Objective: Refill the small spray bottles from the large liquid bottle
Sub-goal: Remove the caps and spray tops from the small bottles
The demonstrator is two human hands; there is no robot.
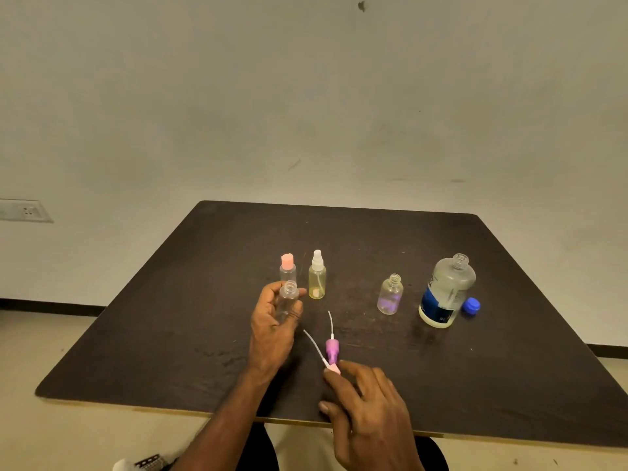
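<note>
My left hand point(273, 329) grips a small clear bottle point(287, 299) with no cap, upright above the dark table point(204, 334). Behind it stand a clear bottle with a pink cap point(288, 268) and a yellowish spray bottle point(317, 277) with a white sprayer. A purple spray head point(332, 350) with its thin tube lies on the table. A pink spray head point(333, 369) with a tube lies at the fingertips of my right hand point(368, 413), whose fingers are loosely spread. To the right stand an uncapped clear small bottle point(390, 295) and the large open liquid bottle point(447, 292).
A blue cap point(471, 305) lies on the table just right of the large bottle. A bare wall rises behind the table, with a socket plate point(23, 210) at the left. The table's front edge runs close to my body.
</note>
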